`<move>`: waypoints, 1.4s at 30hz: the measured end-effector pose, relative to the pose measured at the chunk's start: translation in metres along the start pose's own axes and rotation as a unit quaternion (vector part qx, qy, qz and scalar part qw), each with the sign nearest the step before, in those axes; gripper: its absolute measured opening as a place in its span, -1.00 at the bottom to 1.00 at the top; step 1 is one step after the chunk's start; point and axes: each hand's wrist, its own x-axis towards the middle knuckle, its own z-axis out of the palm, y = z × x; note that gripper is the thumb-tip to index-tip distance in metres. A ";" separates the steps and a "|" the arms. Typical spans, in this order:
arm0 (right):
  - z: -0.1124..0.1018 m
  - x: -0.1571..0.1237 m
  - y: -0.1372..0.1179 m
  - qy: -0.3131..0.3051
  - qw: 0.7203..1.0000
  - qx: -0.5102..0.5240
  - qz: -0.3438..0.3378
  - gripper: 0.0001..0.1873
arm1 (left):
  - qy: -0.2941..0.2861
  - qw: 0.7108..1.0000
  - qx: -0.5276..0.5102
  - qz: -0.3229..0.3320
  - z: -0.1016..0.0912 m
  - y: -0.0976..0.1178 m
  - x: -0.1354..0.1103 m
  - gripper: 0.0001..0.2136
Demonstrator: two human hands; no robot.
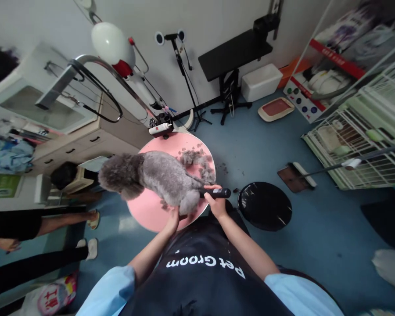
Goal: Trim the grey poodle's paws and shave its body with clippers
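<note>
A grey curly-coated dog stands on a round pink grooming table, its fluffy head to the left and its rump toward me. The coat on its back is short, while the head stays full. My right hand is closed around a black hair clipper, whose front end meets the fur at the rump. At the near hind leg, my left hand grips from below, its fingers partly hidden by the dog. Loose grey fur clippings lie on the table's far right part.
A curved metal grooming arm with a black loop rises over the table's far left. A black round stool and a broom are at right. Two people's legs show at left. White wire cages stand far right.
</note>
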 end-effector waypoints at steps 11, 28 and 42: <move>0.004 0.013 0.012 0.091 0.988 0.111 0.049 -0.77 | -0.169 0.794 0.407 0.420 -0.009 0.096 0.056 -0.85; 0.043 0.001 0.013 0.115 0.963 0.238 0.052 -0.73 | 0.018 0.914 0.071 0.399 -0.034 0.086 0.087 -0.46; 0.048 0.022 0.024 0.125 0.947 0.285 0.082 -0.75 | -0.003 0.923 0.041 0.384 -0.032 0.088 0.091 -0.46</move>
